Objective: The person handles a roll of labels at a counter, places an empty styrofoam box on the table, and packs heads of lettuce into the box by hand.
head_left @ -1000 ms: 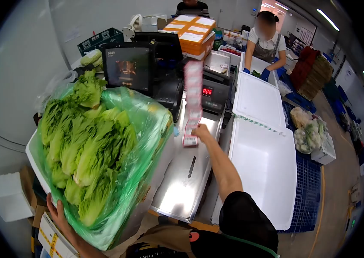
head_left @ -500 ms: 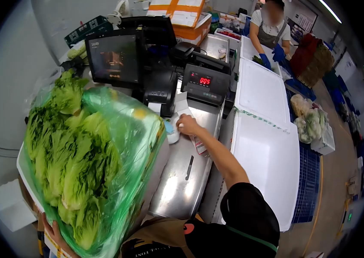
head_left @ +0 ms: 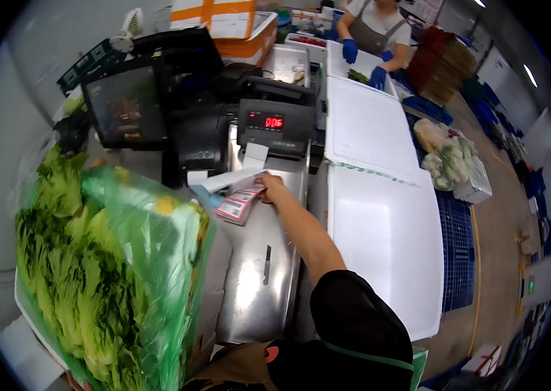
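Observation:
My right hand [head_left: 270, 189] is closed on a folded strip of printed labels [head_left: 240, 203] above the steel weighing surface [head_left: 249, 293]. White backing paper [head_left: 226, 179] trails from the strip near the black printer [head_left: 200, 140]. At the bottom left edge, only a few fingers of my left hand [head_left: 75, 383] show, against a white foam box full of leafy lettuce [head_left: 80, 280] in a green plastic bag [head_left: 165, 260]; their grip is mostly hidden. A dark knife-like object [head_left: 267, 265] lies on the steel. The scale display [head_left: 273, 122] glows red.
An open white foam box [head_left: 380, 241] with its lid [head_left: 370, 124] stands to the right. Beyond it, a co-worker in blue gloves [head_left: 380, 26] handles greens. A dark monitor [head_left: 124, 104] stands at the left; bagged vegetables [head_left: 448, 159] sit at the right.
The view has shifted right and the lettuce box sits lower left. My right hand has gathered the long label strip into a folded bundle. Less of my left hand shows.

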`<act>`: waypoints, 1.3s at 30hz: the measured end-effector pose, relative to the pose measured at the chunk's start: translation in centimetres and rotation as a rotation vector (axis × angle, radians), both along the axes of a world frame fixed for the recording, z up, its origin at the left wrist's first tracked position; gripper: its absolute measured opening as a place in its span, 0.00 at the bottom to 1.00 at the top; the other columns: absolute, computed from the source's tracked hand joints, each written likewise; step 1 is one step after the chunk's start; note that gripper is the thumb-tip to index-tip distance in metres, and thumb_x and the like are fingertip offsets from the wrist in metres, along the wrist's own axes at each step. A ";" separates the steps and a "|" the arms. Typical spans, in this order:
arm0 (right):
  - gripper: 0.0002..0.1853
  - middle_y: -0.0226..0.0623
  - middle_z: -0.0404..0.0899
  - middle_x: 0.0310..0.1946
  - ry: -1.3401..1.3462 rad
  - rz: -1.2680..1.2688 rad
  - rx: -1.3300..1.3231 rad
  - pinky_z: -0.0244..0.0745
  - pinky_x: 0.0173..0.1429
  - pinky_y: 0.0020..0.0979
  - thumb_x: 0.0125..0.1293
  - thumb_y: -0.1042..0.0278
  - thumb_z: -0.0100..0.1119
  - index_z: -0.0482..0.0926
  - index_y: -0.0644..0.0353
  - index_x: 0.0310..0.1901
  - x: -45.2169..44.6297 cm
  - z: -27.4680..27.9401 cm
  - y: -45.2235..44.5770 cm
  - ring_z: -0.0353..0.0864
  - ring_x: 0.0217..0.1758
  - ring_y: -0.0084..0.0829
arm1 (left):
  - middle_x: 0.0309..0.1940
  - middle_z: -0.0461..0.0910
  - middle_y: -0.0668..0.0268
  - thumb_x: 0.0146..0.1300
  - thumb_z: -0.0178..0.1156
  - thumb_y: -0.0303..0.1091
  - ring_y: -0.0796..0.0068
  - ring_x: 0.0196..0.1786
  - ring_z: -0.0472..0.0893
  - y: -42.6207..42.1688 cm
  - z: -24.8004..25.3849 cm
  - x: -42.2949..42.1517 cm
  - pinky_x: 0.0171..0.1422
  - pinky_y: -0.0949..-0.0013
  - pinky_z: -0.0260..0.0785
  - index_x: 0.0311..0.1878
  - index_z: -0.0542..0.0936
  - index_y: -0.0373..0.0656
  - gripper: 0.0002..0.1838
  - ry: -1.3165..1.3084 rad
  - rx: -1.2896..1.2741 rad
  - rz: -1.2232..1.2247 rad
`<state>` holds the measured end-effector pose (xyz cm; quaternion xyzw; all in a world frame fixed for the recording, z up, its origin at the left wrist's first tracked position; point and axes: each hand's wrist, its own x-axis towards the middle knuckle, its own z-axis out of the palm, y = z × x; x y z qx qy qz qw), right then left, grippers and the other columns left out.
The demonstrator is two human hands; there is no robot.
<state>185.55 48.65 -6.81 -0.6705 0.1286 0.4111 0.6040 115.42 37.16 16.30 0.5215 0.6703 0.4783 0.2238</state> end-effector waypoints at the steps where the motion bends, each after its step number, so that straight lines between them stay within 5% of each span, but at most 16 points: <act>1: 0.08 0.46 0.81 0.27 -0.150 0.057 -0.095 0.73 0.18 0.44 0.53 0.68 0.61 0.80 0.64 0.32 0.3 -0.7 0.0 0.81 0.21 0.43 | 0.69 0.58 0.57 0.64 0.57 0.47 0.62 0.67 0.64 -0.3 -0.1 -1.1 0.66 0.62 0.59 0.71 0.59 0.45 0.36 0.008 0.006 -0.002; 2: 0.15 0.51 0.82 0.38 -0.570 0.314 -0.287 0.81 0.38 0.49 0.53 0.66 0.64 0.79 0.66 0.39 0.9 -1.7 -0.3 0.85 0.37 0.49 | 0.69 0.58 0.57 0.64 0.57 0.47 0.62 0.67 0.63 -0.5 -0.2 -1.4 0.66 0.62 0.59 0.71 0.59 0.45 0.36 0.009 0.008 0.000; 3: 0.25 0.55 0.79 0.47 -0.761 0.466 -0.438 0.75 0.55 0.47 0.52 0.64 0.64 0.74 0.70 0.49 0.2 0.5 -1.3 0.80 0.52 0.51 | 0.69 0.58 0.57 0.64 0.57 0.47 0.62 0.67 0.63 -0.8 -0.3 -2.4 0.66 0.62 0.59 0.71 0.59 0.45 0.36 0.018 0.013 0.003; 4: 0.33 0.56 0.76 0.51 -0.838 0.550 -0.530 0.70 0.60 0.47 0.51 0.65 0.65 0.67 0.63 0.60 -1.2 3.9 -2.1 0.77 0.56 0.52 | 0.69 0.58 0.57 0.63 0.57 0.47 0.61 0.67 0.63 -1.0 -0.6 -2.8 0.66 0.62 0.59 0.71 0.59 0.45 0.36 0.018 0.014 0.000; 7: 0.33 0.52 0.76 0.52 -1.515 0.736 -0.540 0.72 0.56 0.47 0.51 0.66 0.64 0.69 0.51 0.62 -3.1 6.3 -3.3 0.77 0.53 0.53 | 0.69 0.58 0.57 0.63 0.58 0.48 0.61 0.67 0.63 -1.6 -1.2 -3.3 0.67 0.61 0.59 0.71 0.59 0.45 0.36 0.024 0.019 -0.006; 10: 0.20 0.48 0.81 0.45 -1.920 0.641 -0.146 0.74 0.49 0.45 0.54 0.66 0.59 0.80 0.45 0.51 -2.9 5.5 -2.4 0.81 0.47 0.50 | 0.69 0.58 0.57 0.63 0.58 0.48 0.61 0.68 0.63 -2.8 -1.7 -3.8 0.67 0.61 0.59 0.71 0.59 0.45 0.37 0.030 0.024 0.009; 12: 0.12 0.47 0.83 0.38 -1.422 0.726 -0.138 0.75 0.46 0.44 0.55 0.64 0.56 0.83 0.51 0.40 -1.2 3.3 0.1 0.82 0.42 0.48 | 0.69 0.58 0.57 0.63 0.58 0.49 0.61 0.68 0.63 -3.0 -2.0 -3.8 0.67 0.61 0.59 0.71 0.59 0.45 0.37 0.028 0.023 0.013; 14: 0.16 0.47 0.84 0.27 -1.053 0.666 -0.174 0.76 0.42 0.43 0.57 0.58 0.53 0.85 0.60 0.26 0.5 2.4 2.1 0.84 0.36 0.45 | 0.69 0.58 0.57 0.63 0.58 0.49 0.61 0.68 0.63 -3.0 -2.4 -4.2 0.67 0.61 0.59 0.72 0.59 0.45 0.37 0.027 0.026 0.013; 17: 0.18 0.48 0.84 0.35 -0.622 0.861 -0.447 0.76 0.47 0.42 0.58 0.57 0.53 0.85 0.64 0.30 0.1 6.8 2.3 0.84 0.44 0.45 | 0.69 0.58 0.57 0.63 0.58 0.49 0.61 0.68 0.62 -2.8 -2.7 -4.5 0.67 0.61 0.58 0.72 0.59 0.45 0.37 0.026 0.030 0.006; 18: 0.18 0.49 0.82 0.44 -0.825 0.905 -0.542 0.76 0.51 0.41 0.58 0.55 0.56 0.84 0.63 0.37 0.3 6.5 3.0 0.82 0.51 0.43 | 0.69 0.58 0.57 0.63 0.58 0.50 0.61 0.68 0.62 -2.7 -2.7 -4.6 0.67 0.61 0.58 0.72 0.59 0.45 0.37 0.028 0.034 0.004; 22: 0.22 0.46 0.79 0.51 -0.876 0.507 -0.599 0.74 0.56 0.44 0.58 0.54 0.60 0.78 0.60 0.50 0.4 4.9 4.9 0.79 0.55 0.46 | 0.70 0.58 0.57 0.63 0.58 0.50 0.60 0.69 0.62 -3.3 -2.8 -5.4 0.67 0.60 0.58 0.72 0.59 0.44 0.38 0.050 0.036 0.003; 25: 0.19 0.47 0.79 0.50 -0.866 0.497 -0.565 0.74 0.56 0.45 0.60 0.56 0.57 0.79 0.58 0.49 0.6 2.5 6.5 0.79 0.55 0.47 | 0.70 0.57 0.57 0.62 0.59 0.49 0.61 0.69 0.61 -3.5 -2.5 -6.0 0.69 0.60 0.56 0.72 0.58 0.43 0.39 -0.032 0.041 -0.055; 29: 0.16 0.50 0.79 0.48 -1.272 0.731 -0.407 0.73 0.54 0.48 0.62 0.62 0.52 0.78 0.55 0.50 0.5 1.5 7.8 0.79 0.53 0.49 | 0.70 0.56 0.58 0.62 0.59 0.47 0.61 0.69 0.61 -3.9 -3.1 -7.6 0.69 0.60 0.55 0.72 0.58 0.43 0.38 -0.001 0.030 -0.077; 33: 0.18 0.49 0.79 0.50 -1.211 0.773 -0.602 0.72 0.52 0.55 0.63 0.63 0.49 0.76 0.63 0.51 2.0 1.0 8.3 0.80 0.54 0.47 | 0.70 0.56 0.58 0.62 0.59 0.45 0.62 0.69 0.61 -2.5 -3.7 -6.9 0.69 0.60 0.55 0.72 0.58 0.42 0.38 -0.073 0.049 -0.077; 37: 0.22 0.50 0.79 0.49 -1.330 0.974 -0.670 0.69 0.51 0.61 0.60 0.62 0.54 0.74 0.68 0.52 1.7 5.5 5.5 0.80 0.53 0.49 | 0.69 0.57 0.57 0.62 0.59 0.44 0.61 0.67 0.62 -3.2 -2.3 -5.2 0.67 0.60 0.57 0.71 0.59 0.42 0.37 -0.123 0.047 -0.049; 39: 0.22 0.53 0.81 0.40 -1.466 0.858 -0.658 0.72 0.49 0.55 0.54 0.67 0.59 0.68 0.66 0.48 0.8 8.8 4.1 0.83 0.45 0.50 | 0.66 0.61 0.56 0.62 0.59 0.44 0.61 0.63 0.67 -3.5 0.1 -2.0 0.61 0.59 0.64 0.70 0.61 0.44 0.35 -0.099 0.048 -0.058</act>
